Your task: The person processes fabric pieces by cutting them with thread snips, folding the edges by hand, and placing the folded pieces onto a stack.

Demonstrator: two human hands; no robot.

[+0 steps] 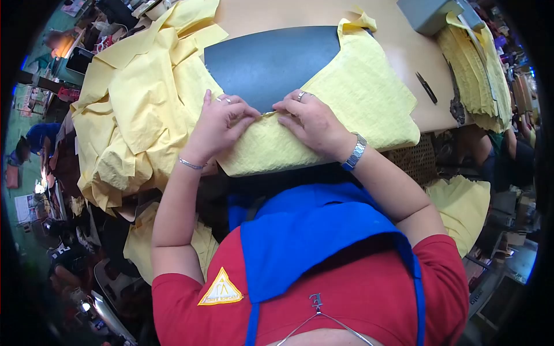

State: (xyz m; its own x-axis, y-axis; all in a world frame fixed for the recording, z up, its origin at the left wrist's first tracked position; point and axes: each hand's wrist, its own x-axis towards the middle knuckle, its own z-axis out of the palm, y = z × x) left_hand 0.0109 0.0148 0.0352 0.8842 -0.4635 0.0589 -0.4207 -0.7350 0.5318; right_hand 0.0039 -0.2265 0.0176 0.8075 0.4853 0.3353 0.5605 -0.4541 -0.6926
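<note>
A textured pale-yellow fabric piece [369, 92] lies over a smooth black board [271, 57] and hangs over the table's front edge. My left hand [226, 124] is closed in a pinch on the fabric's upper edge, just below the board. Close beside it, my right hand [311, 122] pinches the same edge, its fingertips almost meeting the left ones. Between the two hands a short stretch of edge shows, slightly gathered. At the far corner, the fabric narrows to a folded strip on the board's right end.
A crumpled heap of yellow cloth [138, 109] covers the left side of the table [398, 63]. To the right lie small black thread snips [426, 87] and a stack of folded yellow pieces [470, 72]. A grey box [430, 17] stands behind. Other people sit at both sides.
</note>
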